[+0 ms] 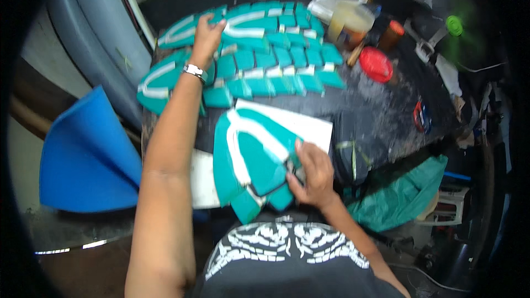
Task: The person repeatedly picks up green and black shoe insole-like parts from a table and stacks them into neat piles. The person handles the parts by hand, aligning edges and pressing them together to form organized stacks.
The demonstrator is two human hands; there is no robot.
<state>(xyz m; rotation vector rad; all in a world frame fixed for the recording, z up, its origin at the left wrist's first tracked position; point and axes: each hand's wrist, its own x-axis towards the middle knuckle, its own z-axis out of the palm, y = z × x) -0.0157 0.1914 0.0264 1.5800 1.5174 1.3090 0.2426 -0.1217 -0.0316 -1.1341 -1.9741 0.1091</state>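
Observation:
My left hand [207,36] reaches far across the dark worktable [381,110], a watch on its wrist, and rests on a row of teal and white shaped pieces [276,58] laid out in rows. Whether its fingers grip one, I cannot tell. Closer to me, my right hand [312,174] presses its fingers on the edge of a teal and white assembled piece [248,160] lying over a white sheet [309,127]. A small dark thing shows under those fingers; it is too blurred to name.
A red lid [376,64], a yellowish plastic container [349,19] and small jars [391,34] crowd the table's far right. A blue foam sheet [88,157] curls at the left, beside a grey panel [94,33]. Green cloth [403,193] hangs off the table's right front.

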